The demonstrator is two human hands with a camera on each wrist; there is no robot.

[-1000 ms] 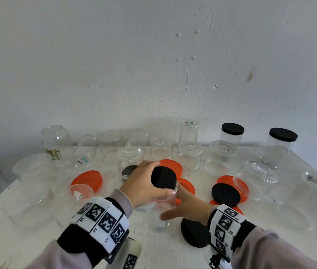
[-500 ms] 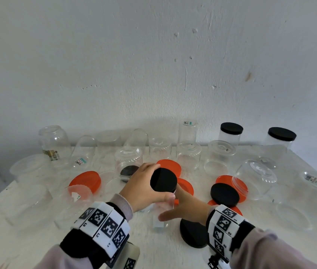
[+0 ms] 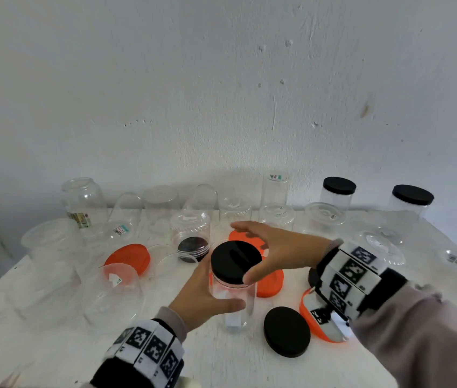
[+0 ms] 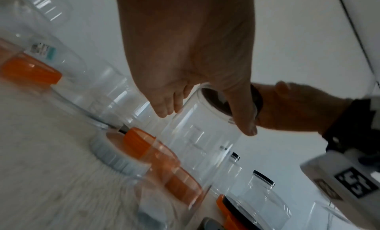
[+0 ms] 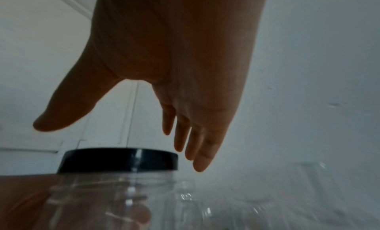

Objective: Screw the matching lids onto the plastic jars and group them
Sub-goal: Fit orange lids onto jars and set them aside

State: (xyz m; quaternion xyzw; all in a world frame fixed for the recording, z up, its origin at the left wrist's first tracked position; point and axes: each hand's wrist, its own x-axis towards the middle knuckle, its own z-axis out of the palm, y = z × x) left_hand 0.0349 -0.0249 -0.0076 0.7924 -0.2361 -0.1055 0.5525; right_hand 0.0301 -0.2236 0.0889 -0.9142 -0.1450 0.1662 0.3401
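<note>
The white table (image 3: 53,345) filled the lower frame. At its centre stood the tall clear plastic jar (image 3: 235,303), which my left hand (image 3: 202,298) gripped round the body. My right hand (image 3: 274,253) hovered spread, fingers relaxed, over its round black screw lid (image 3: 234,260) (thumb tip at the rim).

The head view looks forward and down from above the surface (image 3: 53,345) toward a white wall (image 3: 221,93). Each wrist view sits close and low, looking along its own palm. All three share the black-lidded jar (image 3: 234,278) at centre.
</note>
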